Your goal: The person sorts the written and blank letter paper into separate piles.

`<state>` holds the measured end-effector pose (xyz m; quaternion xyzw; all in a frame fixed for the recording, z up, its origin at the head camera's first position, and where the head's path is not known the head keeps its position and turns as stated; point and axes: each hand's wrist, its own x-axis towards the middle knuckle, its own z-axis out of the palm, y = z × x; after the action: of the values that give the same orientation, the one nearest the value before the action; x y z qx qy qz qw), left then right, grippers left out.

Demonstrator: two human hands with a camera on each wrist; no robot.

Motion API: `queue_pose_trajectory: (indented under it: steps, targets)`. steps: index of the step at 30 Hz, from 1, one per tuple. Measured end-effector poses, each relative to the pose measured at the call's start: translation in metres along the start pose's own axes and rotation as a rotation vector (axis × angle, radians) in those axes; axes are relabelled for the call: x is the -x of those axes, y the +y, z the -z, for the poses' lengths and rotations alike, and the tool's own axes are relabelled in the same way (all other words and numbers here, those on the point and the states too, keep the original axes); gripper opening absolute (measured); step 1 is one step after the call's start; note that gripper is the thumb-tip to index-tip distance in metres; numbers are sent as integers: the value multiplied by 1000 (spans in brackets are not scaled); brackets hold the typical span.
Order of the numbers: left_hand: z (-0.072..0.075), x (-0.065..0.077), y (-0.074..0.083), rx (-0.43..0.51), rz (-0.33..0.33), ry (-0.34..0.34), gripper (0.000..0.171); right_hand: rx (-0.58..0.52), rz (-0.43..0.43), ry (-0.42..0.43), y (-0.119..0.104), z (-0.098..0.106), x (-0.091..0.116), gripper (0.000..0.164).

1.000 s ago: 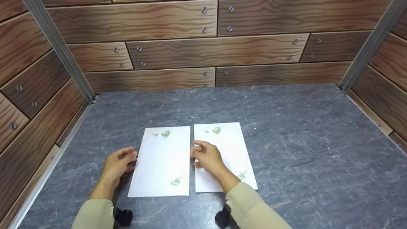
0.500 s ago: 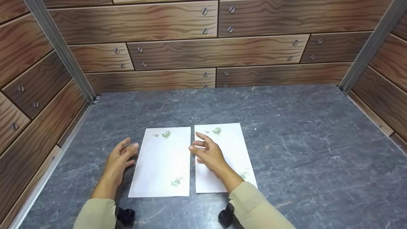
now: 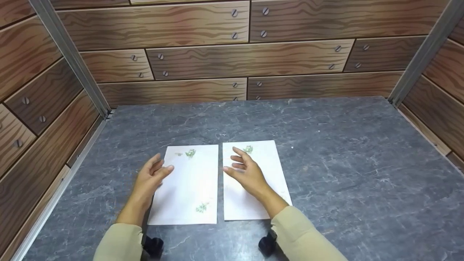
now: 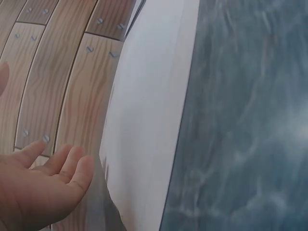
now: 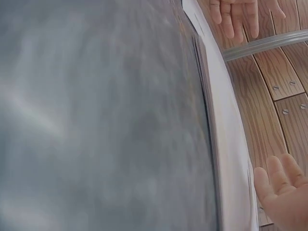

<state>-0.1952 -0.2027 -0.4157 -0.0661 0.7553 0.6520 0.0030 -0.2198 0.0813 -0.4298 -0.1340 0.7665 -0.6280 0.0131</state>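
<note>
Two white sheets with small green leaf prints lie side by side on the dark marbled table, a narrow gap between them. The left sheet [image 3: 192, 181] is seen nearly whole, while the right sheet [image 3: 270, 163] is partly covered by a hand and forearm. My left hand [image 3: 149, 179] hovers over the left sheet's outer edge, fingers relaxed and apart, holding nothing. Above the right sheet, my right hand [image 3: 248, 174] is held with loose fingers and thumb spread, nothing in its grasp. In the right wrist view, the right sheet's side [image 5: 231, 144] shows a stack-like thickness.
The grey marbled table [image 3: 344, 163] reaches back to a wood-plank patterned wall [image 3: 203, 61]. Metal corner posts stand at the left [image 3: 69, 58] and right [image 3: 424, 54]. Dark wrist cameras, such as the left one [image 3: 154, 246], hang beneath both sleeves.
Both hands have lifted from the sheets' left edges and moved right, their fingers opening wider. The two sheets stay where they were.
</note>
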Motion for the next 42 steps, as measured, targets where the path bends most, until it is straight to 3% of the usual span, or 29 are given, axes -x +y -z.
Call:
queue_pose_trajectory:
  steps: [10, 23, 42]
  targets:
    - [-24, -4, 2, 34, 9, -9, 79, 110, 0, 65, 4, 22, 1, 72]
    - [-59, -5, 5, -49, -37, -44, 80, 153, -1, 106, 9, 53, 6, 73]
    - [-103, -4, 7, -66, -55, -159, 81, 256, -76, 135, 15, 88, 11, 77]
